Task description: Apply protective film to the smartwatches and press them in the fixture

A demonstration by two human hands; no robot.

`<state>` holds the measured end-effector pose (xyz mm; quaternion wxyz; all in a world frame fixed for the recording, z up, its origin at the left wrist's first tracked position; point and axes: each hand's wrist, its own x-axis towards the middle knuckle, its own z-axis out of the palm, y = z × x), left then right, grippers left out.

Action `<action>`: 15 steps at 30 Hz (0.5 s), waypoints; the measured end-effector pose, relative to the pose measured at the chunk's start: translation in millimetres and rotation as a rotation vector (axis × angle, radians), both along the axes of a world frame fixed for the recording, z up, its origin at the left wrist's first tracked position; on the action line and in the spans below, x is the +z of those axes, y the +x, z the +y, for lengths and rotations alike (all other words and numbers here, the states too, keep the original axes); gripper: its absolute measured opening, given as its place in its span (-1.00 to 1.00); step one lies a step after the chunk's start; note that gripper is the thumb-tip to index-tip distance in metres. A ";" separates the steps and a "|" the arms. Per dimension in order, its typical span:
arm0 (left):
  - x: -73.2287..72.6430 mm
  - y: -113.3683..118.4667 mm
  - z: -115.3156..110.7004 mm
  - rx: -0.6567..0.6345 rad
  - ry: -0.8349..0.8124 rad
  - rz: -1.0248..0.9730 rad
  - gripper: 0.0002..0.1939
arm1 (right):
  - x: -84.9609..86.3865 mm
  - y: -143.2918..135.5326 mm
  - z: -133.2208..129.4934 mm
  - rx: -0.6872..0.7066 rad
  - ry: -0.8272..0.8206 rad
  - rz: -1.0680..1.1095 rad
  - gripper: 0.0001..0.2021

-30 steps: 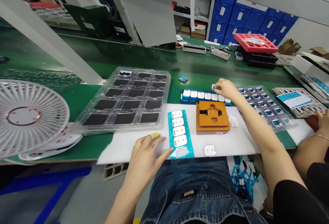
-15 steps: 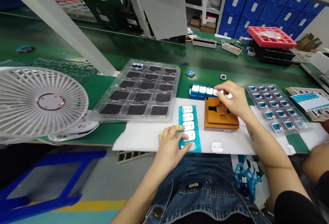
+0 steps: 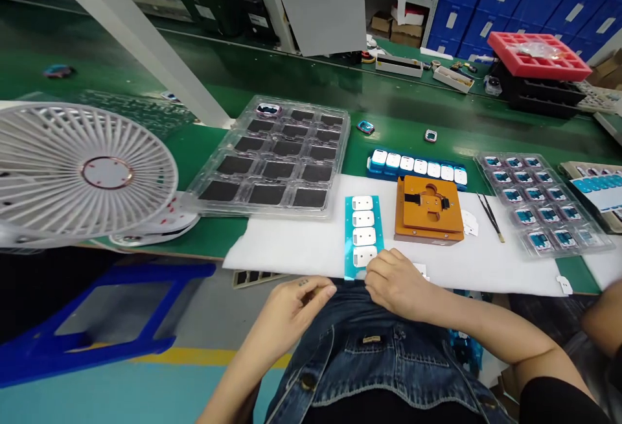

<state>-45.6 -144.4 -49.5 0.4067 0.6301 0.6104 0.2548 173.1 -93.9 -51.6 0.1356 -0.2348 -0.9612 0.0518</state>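
Note:
My left hand is drawn back over my lap, off the table's front edge, with thumb and fingers pressed together; anything between them is hidden. Curled fingers of my right hand are at the lower right of a teal backing sheet, and I cannot make out what they pinch. The sheet carries a column of white stickers. Right of it sits an orange fixture with a cut-out and black pads. Behind the fixture, a blue strip holder bears a row of white pieces.
Tweezers and a white piece lie right of the fixture. A clear tray with dark pockets is on the left, beside a white fan. Another tray of teal-and-white parts is at right. A person's arm shows at far right.
My left hand has left the teal sheet and pulled back toward my lap. My right hand has come down from the strip holder behind the fixture to the sheet's lower end, uncovering the tweezers.

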 end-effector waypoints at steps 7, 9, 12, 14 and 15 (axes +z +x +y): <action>-24.9 31.1 -3.5 0.081 -0.266 -0.491 -0.67 | 6.6 5.5 -7.4 0.000 -0.291 0.193 -0.87; -29.6 40.0 -4.4 0.133 -0.287 -0.609 -0.68 | 4.2 6.7 -1.7 -0.027 -0.349 0.265 -0.90; -33.9 47.9 -4.9 0.206 -0.286 -0.714 -0.71 | 0.3 6.7 4.6 -0.038 -0.376 0.283 -0.83; -34.9 50.7 -4.1 0.245 -0.273 -0.736 -0.71 | -0.8 4.2 5.4 -0.071 -0.393 0.286 -0.84; -34.9 51.7 -3.6 0.262 -0.264 -0.730 -0.71 | -0.4 2.2 5.1 -0.095 -0.403 0.292 -0.85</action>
